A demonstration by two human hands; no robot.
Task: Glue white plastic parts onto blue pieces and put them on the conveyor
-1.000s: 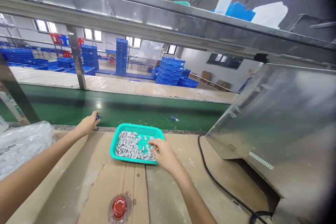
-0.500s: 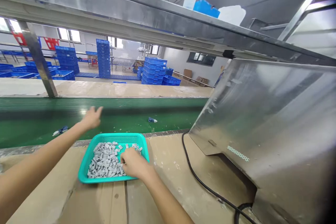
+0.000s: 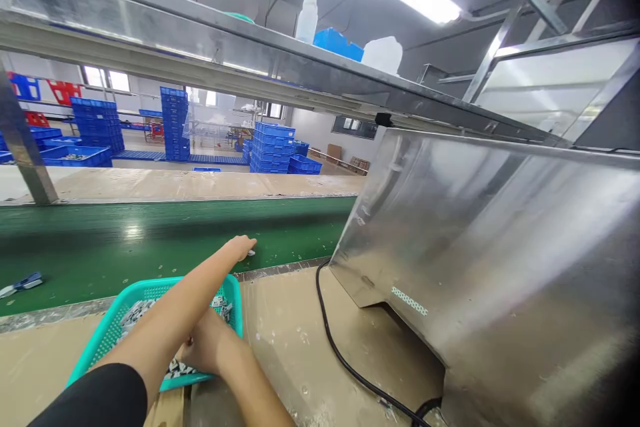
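Observation:
My left hand (image 3: 241, 248) stretches across to the green conveyor belt (image 3: 170, 233), its fingers closed around a small blue-and-white part; only a white tip (image 3: 251, 253) of it shows. My left forearm crosses above the turquoise basket (image 3: 237, 300) and my right wrist. Inside this basket lie many small grey plastic pieces (image 3: 134, 315). Down among them is my right hand (image 3: 204, 341), with its fingers curled; whatever they hold is hidden. Another blue-and-white part (image 3: 23, 283) lies on the belt at the far left.
A big sheet-metal housing (image 3: 480, 260) stands on the right, with a black cable (image 3: 333, 340) along its near side. Overhead runs a metal shelf (image 3: 225, 40) carrying a bottle (image 3: 307, 19) and a blue box (image 3: 337, 45). Blue crates (image 3: 273, 147) are stacked beyond the belt.
My left hand has moved right, over the basket, and closed on the blue-and-white part. The other part has shifted left. The view has turned right; my right hand stays in the basket.

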